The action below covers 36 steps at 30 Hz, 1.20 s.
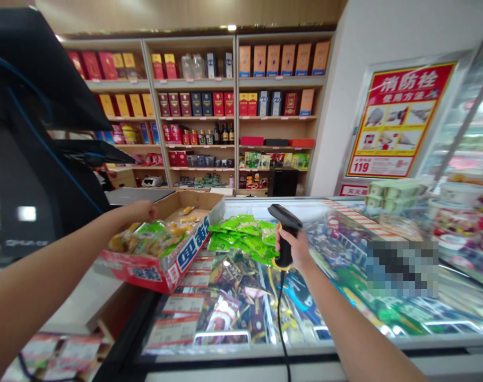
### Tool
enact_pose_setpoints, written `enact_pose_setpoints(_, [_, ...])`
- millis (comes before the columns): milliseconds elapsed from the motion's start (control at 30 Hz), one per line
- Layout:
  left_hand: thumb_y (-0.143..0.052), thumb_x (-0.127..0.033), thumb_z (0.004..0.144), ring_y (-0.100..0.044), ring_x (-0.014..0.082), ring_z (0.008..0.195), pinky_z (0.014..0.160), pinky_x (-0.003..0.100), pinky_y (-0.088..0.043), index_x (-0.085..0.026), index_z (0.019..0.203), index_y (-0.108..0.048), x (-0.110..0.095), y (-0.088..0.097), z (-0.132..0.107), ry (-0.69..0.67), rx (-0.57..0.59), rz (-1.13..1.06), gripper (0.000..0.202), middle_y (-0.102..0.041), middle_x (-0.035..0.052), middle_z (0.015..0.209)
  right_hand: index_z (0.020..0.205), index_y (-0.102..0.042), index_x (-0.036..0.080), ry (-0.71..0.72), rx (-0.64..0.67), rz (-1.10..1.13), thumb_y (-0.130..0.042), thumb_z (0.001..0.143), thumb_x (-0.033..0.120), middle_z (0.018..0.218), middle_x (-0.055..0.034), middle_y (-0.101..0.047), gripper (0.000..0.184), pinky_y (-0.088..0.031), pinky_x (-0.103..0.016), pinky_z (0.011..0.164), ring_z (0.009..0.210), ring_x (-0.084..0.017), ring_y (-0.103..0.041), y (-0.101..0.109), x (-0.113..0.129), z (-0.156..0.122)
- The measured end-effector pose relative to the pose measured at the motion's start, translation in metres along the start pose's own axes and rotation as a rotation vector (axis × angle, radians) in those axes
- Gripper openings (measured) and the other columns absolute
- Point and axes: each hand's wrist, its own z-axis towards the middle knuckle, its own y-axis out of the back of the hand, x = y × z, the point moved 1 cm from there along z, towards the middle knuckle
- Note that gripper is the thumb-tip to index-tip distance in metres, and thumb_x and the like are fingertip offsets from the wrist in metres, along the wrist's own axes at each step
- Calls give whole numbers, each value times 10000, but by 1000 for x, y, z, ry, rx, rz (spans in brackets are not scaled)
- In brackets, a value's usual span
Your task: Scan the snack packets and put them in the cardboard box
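Observation:
My right hand (295, 252) grips a black barcode scanner (286, 215) by its handle. Its head points up and left, and a dark cable hangs from its base. Just left of the scanner, shiny green snack packets (241, 236) lie in a loose pile on the glass freezer lid. My left hand (140, 212) is over the left side of an open cardboard box (189, 249). Its fingers look bunched and bent down; what they hold, if anything, is hidden. Beneath it in the box are clear-wrapped yellowish snack packs (146, 239), with some green packets among them.
A black checkout monitor (46, 69) looms at the left. Frozen goods show through the freezer's glass top (225, 270). Egg cartons (396, 193) and stacked tubs (452, 212) stand at the right. Behind the freezer are shelves (279, 123) of boxed bottles.

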Motion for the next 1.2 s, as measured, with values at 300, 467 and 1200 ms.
enact_pose_setpoints(300, [-535, -140, 833, -497, 90, 565, 541, 160, -416, -161, 777, -477, -42, 39, -28, 48, -130, -372, 83, -475, -68, 576, 808, -602, 167, 21, -2, 11, -695, 734, 345, 558, 36, -589, 214, -427, -236, 398, 378, -110, -529, -1, 0, 1])
enact_pose_setpoints(467, [-509, -174, 828, -445, 86, 451, 448, 174, -390, -179, 803, -469, -107, 5, -58, 8, -252, -771, 48, -464, -67, 568, 805, -607, 161, 13, -1, 20, -692, 724, 348, 560, 29, -593, 220, -419, -238, 397, 382, -110, -523, -3, 3, -1])
enact_pose_setpoints(1200, [-595, -591, 643, -264, 70, 368, 414, 238, -166, -206, 453, -391, -137, -152, -95, -104, 63, -811, 476, -296, -58, 381, 679, -660, 170, -131, 539, -384, -762, 690, 258, 415, 21, -562, 136, -402, -243, 420, 349, -128, -500, -17, 27, -20])
